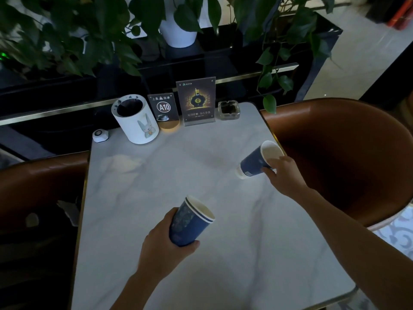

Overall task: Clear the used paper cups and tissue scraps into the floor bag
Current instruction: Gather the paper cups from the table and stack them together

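My left hand (165, 245) grips a stack of two nested blue paper cups (190, 222), tilted with the mouths up and to the right, above the near middle of the white marble table (223, 265). My right hand (286, 175) holds another blue paper cup (257, 161) by its rim near the table's right edge; that cup leans, its white base near the tabletop. A crumpled white tissue scrap (121, 163) lies on the left part of the table. The floor bag is not in view.
Along the table's far edge stand a white cylindrical holder with a rabbit picture (136, 119), an A10 sign (163, 110), an acrylic menu stand (196, 101), a glass ashtray (229, 110) and a small white call button (100, 135). Brown chairs (346, 153) flank the table; plants hang behind.
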Demonstrator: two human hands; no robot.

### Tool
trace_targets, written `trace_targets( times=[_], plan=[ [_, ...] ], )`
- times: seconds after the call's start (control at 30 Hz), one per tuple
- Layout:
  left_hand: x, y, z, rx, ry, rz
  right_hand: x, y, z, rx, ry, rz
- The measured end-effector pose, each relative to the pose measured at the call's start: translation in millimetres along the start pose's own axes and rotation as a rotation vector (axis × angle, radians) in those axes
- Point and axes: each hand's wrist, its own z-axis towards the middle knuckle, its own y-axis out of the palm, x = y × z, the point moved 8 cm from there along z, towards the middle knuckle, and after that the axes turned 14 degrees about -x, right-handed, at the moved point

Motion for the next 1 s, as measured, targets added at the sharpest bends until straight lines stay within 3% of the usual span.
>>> trace_targets(
  times=[0.3, 0.5, 0.67, 0.83, 1.0],
  plan=[
    [1.5, 0.8, -7.3, -0.008, 0.003, -0.004, -15.9, -9.3, -24.3, 0.048, 0.065, 0.251],
    [2.5, 0.7, -10.9, -0.002, 0.018, -0.008, 0.8, 22.5, -43.6, -0.011, 0.251, 0.929],
    [1.5, -1.6, -13.2, 0.004, 0.015, -0.015, 8.9, 46.7, -51.8, -0.126, 0.271, 1.43],
    [4.1, -0.9, -14.5, -0.001, 0.014, -0.003, -0.1, 54.7, -54.7, -0.282, 0.136, 1.411],
    [5.6, -0.6, -15.9, -0.001, 0.008, 0.001, -2.1, 58.2, -56.9, -0.259, 0.112, 1.357]
  ],
)
